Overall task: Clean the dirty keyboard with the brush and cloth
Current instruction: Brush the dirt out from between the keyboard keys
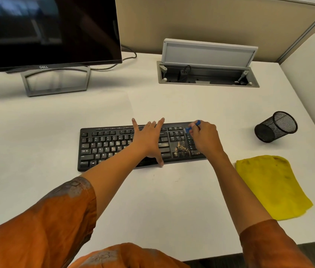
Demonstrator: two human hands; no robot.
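A black keyboard point(110, 146) lies on the white desk, with brownish dirt on its right part around the arrow keys. My left hand point(149, 140) rests flat on the keyboard's middle, fingers spread, thumb at the front edge. My right hand point(205, 138) is over the number pad and grips a small blue brush point(192, 127), whose head touches the keys at the pad's top left. A yellow cloth point(272, 184) lies flat on the desk to the right of the keyboard, untouched.
A black mesh pen cup point(276, 126) lies tipped on its side at the right. A dark monitor point(48, 29) on a grey stand is at the back left. An open cable box point(207, 74) is set into the desk behind the keyboard.
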